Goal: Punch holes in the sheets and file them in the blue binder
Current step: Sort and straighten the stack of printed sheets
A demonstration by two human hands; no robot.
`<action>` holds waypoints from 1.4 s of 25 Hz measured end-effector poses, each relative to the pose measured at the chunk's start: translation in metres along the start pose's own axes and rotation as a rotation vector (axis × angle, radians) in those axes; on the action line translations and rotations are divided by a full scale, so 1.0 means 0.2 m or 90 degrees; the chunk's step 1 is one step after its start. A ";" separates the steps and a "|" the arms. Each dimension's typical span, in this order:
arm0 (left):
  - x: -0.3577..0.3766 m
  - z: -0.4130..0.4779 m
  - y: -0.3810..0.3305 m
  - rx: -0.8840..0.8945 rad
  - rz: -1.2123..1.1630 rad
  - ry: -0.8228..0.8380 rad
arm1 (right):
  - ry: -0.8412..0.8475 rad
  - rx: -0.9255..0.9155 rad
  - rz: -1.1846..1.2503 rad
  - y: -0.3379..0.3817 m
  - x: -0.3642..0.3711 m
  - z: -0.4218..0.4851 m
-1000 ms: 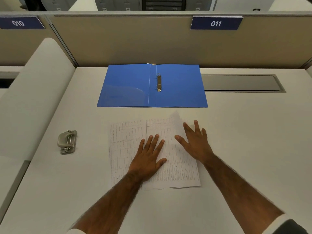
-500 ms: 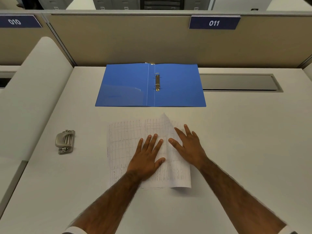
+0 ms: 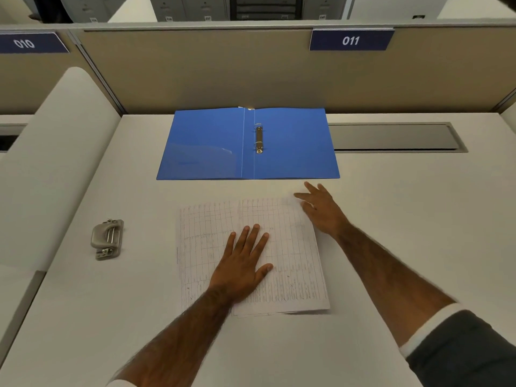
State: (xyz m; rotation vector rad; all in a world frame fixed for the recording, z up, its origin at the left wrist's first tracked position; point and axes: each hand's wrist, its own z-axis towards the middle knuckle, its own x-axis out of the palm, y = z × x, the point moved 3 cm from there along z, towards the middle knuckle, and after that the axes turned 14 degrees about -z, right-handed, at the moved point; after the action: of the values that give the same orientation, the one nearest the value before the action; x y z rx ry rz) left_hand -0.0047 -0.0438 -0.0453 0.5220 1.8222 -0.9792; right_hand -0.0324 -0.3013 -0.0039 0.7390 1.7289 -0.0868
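White desk (image 3: 391,219): left hand (image 3: 243,263) flat on sheets (image 3: 293,261), right hand (image 3: 321,210) seemingly released.

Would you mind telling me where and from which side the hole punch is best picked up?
Take the hole punch across its arched grey lever, from above. It lies flat on the desk with nothing close around it, and the raised lever gives fingers something to wrap. The left hand seems nearer, though it is pressing on the sheets.
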 end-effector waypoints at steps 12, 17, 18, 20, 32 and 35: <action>0.01 0.00 0.00 0.000 -0.004 -0.004 | -0.048 0.074 0.221 0.13 0.04 -0.12; 0.00 -0.01 0.01 0.004 -0.010 -0.002 | -0.005 0.237 0.476 0.09 0.09 -0.25; 0.00 0.00 0.01 0.006 -0.012 0.001 | 0.017 0.230 0.466 0.09 0.11 -0.28; -0.02 -0.01 0.01 0.010 -0.022 -0.003 | 0.013 0.213 0.431 0.09 0.12 -0.33; -0.39 -0.25 0.35 -0.051 -0.076 -0.162 | 0.080 0.091 0.479 0.59 0.10 -0.32; -0.29 -0.28 0.42 -0.073 -0.087 -0.104 | 0.102 0.092 0.462 0.69 0.19 -0.27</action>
State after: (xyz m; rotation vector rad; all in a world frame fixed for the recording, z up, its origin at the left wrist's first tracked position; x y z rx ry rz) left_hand 0.0492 0.0538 -0.0149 0.2429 1.7720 -0.9726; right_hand -0.0117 -0.1515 0.0222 1.4694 1.5143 0.3566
